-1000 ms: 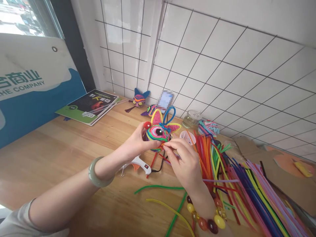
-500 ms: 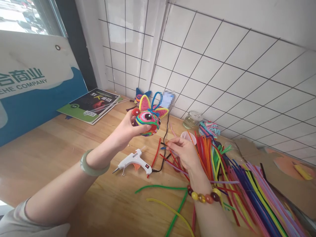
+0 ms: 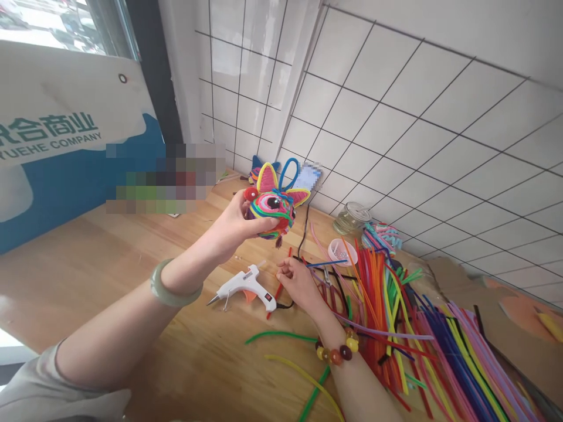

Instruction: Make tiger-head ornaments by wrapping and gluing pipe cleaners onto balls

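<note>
My left hand (image 3: pixel 235 225) is wrapped round a colourful pipe-cleaner animal ornament (image 3: pixel 267 206), held above the table. It has pink ears edged in yellow, dark eyes, a red pompom at its side and a blue loop on top. Below and to the right, my right hand (image 3: pixel 299 285) has its fingers curled together; anything between the fingertips is too small or hidden to make out. Just left of that hand a white glue gun (image 3: pixel 244 287) lies on its side, nozzle pointing left. A red pipe cleaner (image 3: pixel 278 291) lies beneath its handle.
Bundles of pipe cleaners (image 3: pixel 457 346) spread over the right side. Behind them stand a pink bowl (image 3: pixel 342 252), a glass jar (image 3: pixel 352 218) and another striped ornament (image 3: pixel 380 237). A phone (image 3: pixel 309 176) leans at the wall. Cardboard (image 3: pixel 497 328) lies far right.
My right hand has moved left, from beside the cord towards the glue gun's handle, its fingers curling in more. The ornament stays in my left hand. The view has shifted slightly.
</note>
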{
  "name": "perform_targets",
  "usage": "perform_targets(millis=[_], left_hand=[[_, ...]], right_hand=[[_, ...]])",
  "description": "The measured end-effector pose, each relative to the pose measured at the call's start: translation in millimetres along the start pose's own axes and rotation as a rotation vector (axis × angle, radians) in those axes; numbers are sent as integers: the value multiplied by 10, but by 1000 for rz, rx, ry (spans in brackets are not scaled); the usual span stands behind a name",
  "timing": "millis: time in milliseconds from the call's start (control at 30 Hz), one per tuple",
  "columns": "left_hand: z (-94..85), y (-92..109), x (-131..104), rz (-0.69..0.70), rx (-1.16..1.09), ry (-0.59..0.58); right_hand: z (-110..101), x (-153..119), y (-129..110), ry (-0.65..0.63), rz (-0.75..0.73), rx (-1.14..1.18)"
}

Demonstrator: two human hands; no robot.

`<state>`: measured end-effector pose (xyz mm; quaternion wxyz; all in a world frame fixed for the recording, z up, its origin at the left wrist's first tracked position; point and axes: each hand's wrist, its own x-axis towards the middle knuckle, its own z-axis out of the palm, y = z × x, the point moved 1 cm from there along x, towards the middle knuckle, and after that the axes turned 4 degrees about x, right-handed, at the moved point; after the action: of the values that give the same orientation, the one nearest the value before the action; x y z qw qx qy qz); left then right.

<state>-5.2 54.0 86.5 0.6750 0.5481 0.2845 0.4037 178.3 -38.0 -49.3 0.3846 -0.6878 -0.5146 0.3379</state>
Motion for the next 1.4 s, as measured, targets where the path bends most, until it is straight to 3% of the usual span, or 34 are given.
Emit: perform_targets(millis=[367,767,1100,1400], left_hand=[[-22,2,12,9,57,20],[-38,20,8,12,8,8],[-68,9,21,30,-4,6],[-85,28,22,32,8,15]], right_hand=[[-26,6,22,-18,-26,-104],[-321,10,-66,51,-43,-110],[193,-292,-422,-245,-8,-144],[84,-313,-544,-376,-41,-68]])
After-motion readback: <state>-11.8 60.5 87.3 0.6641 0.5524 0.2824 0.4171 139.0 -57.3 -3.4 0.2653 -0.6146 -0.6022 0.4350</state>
